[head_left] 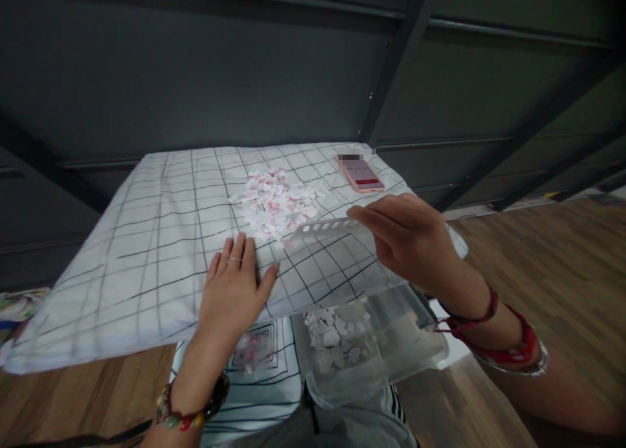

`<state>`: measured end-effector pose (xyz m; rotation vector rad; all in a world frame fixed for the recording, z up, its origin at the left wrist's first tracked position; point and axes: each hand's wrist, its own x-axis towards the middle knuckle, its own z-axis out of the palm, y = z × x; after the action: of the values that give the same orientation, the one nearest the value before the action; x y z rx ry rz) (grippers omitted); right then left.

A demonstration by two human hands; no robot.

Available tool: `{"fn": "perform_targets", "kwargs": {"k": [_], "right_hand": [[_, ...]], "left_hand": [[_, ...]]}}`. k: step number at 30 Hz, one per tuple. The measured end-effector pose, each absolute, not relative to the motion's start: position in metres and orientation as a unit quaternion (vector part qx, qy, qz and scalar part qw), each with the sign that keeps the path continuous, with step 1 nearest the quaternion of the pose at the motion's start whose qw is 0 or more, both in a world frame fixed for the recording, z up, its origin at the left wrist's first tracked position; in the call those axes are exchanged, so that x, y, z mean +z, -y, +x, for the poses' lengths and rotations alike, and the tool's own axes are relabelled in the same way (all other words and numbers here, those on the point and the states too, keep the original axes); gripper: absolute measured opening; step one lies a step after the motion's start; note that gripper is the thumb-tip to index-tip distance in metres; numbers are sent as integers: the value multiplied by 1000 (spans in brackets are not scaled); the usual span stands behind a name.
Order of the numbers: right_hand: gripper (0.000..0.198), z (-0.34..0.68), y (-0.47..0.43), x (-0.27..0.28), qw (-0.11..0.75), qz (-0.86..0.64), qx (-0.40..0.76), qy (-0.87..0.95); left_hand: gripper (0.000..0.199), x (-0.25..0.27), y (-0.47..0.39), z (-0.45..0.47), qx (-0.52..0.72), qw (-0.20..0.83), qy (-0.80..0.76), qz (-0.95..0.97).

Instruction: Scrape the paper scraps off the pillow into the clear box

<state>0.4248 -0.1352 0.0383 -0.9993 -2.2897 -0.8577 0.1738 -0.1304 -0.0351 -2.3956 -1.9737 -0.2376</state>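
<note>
My left hand (235,288) lies flat on the checked white cloth (161,239), its fingers stretched out and a thin ring on one of them. Just beyond its fingertips is a heap of small torn paper pieces (274,203), white with some pink. My right hand (408,236) is closed on one end of a thin white strip with a row of rectangular holes (325,226). The strip's other end reaches the near right edge of the heap. Below the table edge, a clear plastic box (342,386) holds more paper scraps (337,337).
A phone in a pink case (364,176) rests on the cloth at the back right. Behind the table stands a dark panelled wall (210,76). A second patterned surface with pinkish bits (252,350) is below the left side. Wooden floor (548,259) extends to the right.
</note>
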Motion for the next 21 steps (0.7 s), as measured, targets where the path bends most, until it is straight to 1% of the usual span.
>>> {"fn": "perform_targets", "kwargs": {"k": [4,9,14,21], "right_hand": [[33,425,137,40,230,-363,-303,850],[31,427,136,41,262,-352,-305,845],[32,431,139,40,244,-345,-277,863],[31,433,140,38,285,-346,-248,859]], "left_hand": [[68,-36,130,173,-83,11,631,-772],[68,-36,130,174,-80,7,635,-768],[68,-34,131,174,-74,6,635,-769],[68,-34,131,174,-79,1,637,-766]]}}
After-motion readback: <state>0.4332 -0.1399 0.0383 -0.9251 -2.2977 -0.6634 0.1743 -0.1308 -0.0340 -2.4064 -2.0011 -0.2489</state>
